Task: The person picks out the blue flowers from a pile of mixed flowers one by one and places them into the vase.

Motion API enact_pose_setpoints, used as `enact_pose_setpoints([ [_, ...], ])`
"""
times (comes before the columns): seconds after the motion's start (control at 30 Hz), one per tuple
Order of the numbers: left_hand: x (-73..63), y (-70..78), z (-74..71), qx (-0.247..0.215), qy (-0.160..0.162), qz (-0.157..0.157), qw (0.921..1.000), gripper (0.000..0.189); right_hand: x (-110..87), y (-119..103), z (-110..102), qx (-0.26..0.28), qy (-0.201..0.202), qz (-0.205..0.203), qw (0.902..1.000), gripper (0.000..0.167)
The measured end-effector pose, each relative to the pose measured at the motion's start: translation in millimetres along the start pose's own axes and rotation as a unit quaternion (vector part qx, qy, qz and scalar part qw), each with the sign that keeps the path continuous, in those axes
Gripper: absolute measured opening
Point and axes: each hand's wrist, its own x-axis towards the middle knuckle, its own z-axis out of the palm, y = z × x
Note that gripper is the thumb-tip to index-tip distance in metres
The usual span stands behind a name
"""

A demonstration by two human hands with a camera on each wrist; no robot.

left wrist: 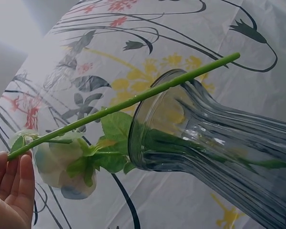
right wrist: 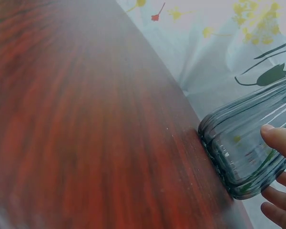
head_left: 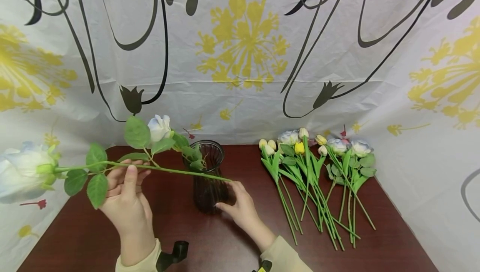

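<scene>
A pale blue-white artificial rose lies nearly level in the left hand, which pinches its green stem between thumb and fingers. Its bloom points left, and the stem's bare end passes in front of the vase. The dark, clear ribbed glass vase stands upright on the table. The right hand grips its right side, the thumb lying against the glass. A second white-blue rose stands in the vase and leans left over the rim, its leaves partly inside.
On the right of the dark red-brown table lie several artificial flowers: white tulips, a yellow tulip and blue-white roses, stems toward the front. A patterned white cloth hangs behind and at both sides.
</scene>
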Motion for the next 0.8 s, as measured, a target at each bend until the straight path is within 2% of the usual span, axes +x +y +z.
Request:
enact_pose_setpoints([
  [0.47,6.2,4.0,-6.0,-0.018,0.076,-0.016,0.9968,0.021,-0.5,0.5,-0.3,0.007,-0.001,-0.005,1.0000,0.062],
  [0.8,8.4,5.9,-6.7,-0.025,0.119,-0.001,0.9926,0.023,-0.1,0.9,-0.2,0.006,0.004,-0.004,1.0000,0.062],
])
